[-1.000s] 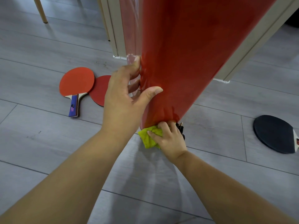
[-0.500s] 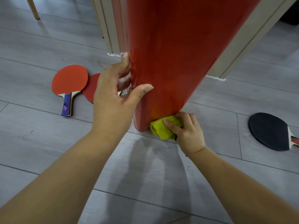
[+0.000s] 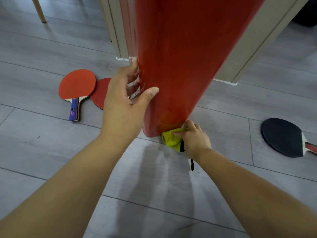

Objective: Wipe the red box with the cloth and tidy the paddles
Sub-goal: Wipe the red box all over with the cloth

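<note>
On the floor — glossy red box (image 3: 180,66) upright.

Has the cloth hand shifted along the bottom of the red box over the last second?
Yes. The right hand with the cloth has slid rightward along the base of the red box, from its near-left corner toward the side nearer the black paddle.

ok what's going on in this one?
A person is wiping a tall red box that stands on the grey floor. The left hand grips the box's left edge to steady it, while the right hand presses a yellow-green cloth against its bottom corner. The paddles are not tidied yet: two red paddles lie overlapping on the floor to the left, and a black paddle lies apart on the right.
</note>
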